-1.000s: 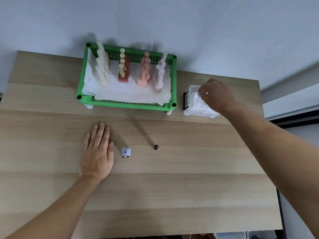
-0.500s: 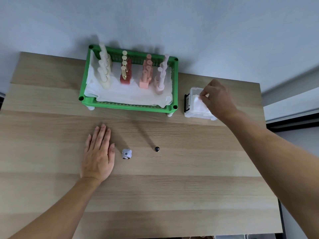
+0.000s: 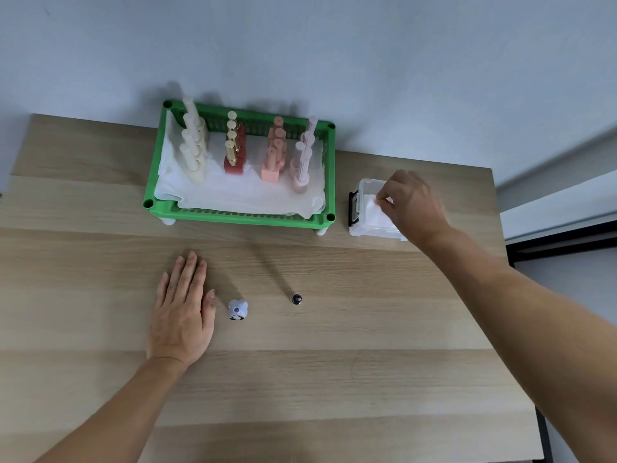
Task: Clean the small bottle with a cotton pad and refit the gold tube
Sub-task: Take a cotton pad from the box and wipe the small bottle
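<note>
While the left hand (image 3: pixel 182 312) lies flat on the wooden table (image 3: pixel 334 379) with its fingers straight and close together, palm down, the right hand (image 3: pixel 412 205) is stretched out to a clear plastic box (image 3: pixel 364 192) at the far right side, its thumb and fingertips pinching the top of a white cotton pad (image 3: pixel 377 217) in that box. Just beside the left thumb, not touching it, stands the small bottle (image 3: pixel 237 309), pale lilac and seen from above, its neck open. A little further off, between the two hands and well short of the right one, stands the gold tube (image 3: pixel 296 299), seen end-on with a dark top. Beyond the left fingertips, and just left of the box the right hand works in, sits a green basket (image 3: pixel 240 218) lined with white paper (image 3: pixel 240 195), holding four rows of upright bottles in cream, red, peach and pink.
</note>
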Tool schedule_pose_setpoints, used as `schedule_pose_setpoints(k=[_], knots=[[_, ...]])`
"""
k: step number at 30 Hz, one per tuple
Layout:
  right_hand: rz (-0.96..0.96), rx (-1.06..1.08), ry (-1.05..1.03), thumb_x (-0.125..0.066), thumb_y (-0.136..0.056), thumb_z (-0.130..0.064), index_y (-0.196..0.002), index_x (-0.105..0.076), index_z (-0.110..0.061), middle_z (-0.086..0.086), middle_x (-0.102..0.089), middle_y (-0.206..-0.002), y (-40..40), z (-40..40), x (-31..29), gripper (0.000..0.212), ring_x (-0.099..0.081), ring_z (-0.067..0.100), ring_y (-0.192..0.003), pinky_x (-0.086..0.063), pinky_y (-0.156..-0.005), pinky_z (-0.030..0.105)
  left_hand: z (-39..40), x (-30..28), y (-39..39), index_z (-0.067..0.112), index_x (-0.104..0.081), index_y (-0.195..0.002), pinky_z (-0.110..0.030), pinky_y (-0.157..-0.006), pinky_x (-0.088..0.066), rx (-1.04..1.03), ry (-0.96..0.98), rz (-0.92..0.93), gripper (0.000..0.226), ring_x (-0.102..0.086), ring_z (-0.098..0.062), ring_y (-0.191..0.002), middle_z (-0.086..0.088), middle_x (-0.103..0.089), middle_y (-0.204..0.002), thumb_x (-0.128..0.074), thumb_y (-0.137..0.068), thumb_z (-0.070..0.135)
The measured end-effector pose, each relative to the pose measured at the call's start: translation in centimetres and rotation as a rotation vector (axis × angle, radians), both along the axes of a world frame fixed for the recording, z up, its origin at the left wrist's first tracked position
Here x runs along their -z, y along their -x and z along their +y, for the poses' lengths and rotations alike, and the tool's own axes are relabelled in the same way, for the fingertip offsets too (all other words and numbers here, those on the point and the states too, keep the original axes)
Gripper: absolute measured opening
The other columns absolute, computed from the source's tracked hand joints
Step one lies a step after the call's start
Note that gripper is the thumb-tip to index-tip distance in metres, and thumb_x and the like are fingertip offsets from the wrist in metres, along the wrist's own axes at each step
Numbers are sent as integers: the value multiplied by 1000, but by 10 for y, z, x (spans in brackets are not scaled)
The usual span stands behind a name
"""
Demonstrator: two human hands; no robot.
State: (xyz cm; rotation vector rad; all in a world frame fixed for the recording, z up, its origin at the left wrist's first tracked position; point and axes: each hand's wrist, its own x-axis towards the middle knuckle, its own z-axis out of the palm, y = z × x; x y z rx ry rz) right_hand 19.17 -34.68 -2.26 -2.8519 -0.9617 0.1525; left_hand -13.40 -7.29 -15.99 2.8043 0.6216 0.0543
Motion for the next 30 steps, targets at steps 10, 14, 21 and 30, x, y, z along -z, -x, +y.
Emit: schedule_pose_setpoints(k=[10, 14, 21, 30], knots=[[-44, -146, 121, -52, -99, -11, -93, -75, -3, 14, -64, -104, -4, -1, -3, 25, -55, 33, -103, -52, -75, 48, 0, -1, -1, 2, -39, -154, -51, -127, -20, -4, 3, 15, 61, -26, -30, -156, -12, -29, -167, -29, -102, 34], [-14, -192, 130, -53, -95, -4, -91, -74, 0, 18, -67, -99, -7, 2, -1, 23, -57, 36, -93, -49, -82, 45, -1, -2, 0, 3, -40, -154, -51, -126, -21, -7, 9, 14, 61, -27, -30, -156, -12, -30, -167, -29, -102, 34], [-2, -160, 116, -54, -96, -8, -92, -73, -2, 16, -71, -97, -9, 4, 1, 20, -60, 35, -93, -47, -79, 42, -1, -2, -1, 2, -40, -153, -51, -126, -21, -10, 6, 13, 61, -28, -31, -155, -13, -31, -167, -30, -102, 34], [74, -107, 83, -57, -94, -13, -98, -65, -6, 15, -71, -85, -10, 7, -8, 11, -61, 35, -85, -51, -71, 45, -1, -3, -1, 2, -40, -153, -52, -126, -22, -12, 8, 16, 62, -28, -30, -156, -13, -31, -167, -29, -102, 34]])
